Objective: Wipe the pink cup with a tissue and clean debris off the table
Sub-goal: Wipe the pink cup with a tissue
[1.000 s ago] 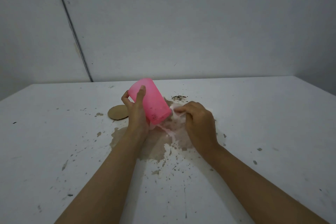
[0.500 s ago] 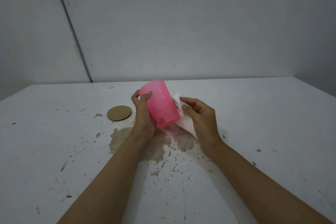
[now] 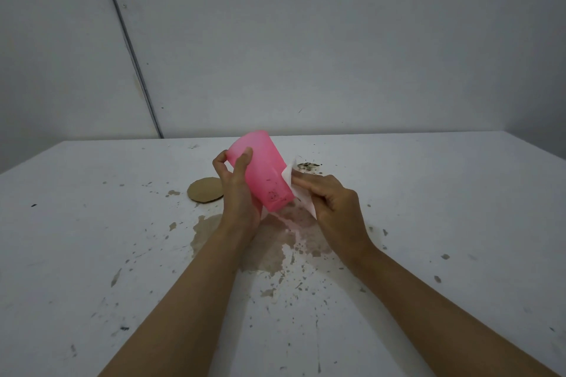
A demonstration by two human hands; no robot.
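My left hand point(image 3: 237, 193) grips the pink cup point(image 3: 265, 174) above the white table point(image 3: 92, 254), holding it tilted with its narrow end lowest. Dark specks cling to the cup's lower side. My right hand point(image 3: 332, 203) pinches a white tissue point(image 3: 294, 187) and presses it against the cup's right side. Under the cup lies a brown wet stain point(image 3: 269, 245) with scattered debris point(image 3: 294, 288) toward me. A small dark debris pile point(image 3: 307, 165) sits just beyond the tissue.
A round brown cardboard disc point(image 3: 204, 190) lies flat on the table left of my left hand. Specks and smears are spread over the table's left and right parts. Grey walls stand close behind the far edge.
The cup has been lifted off the stain and turned more upright. My right hand brought the tissue up from the table to the cup's side.
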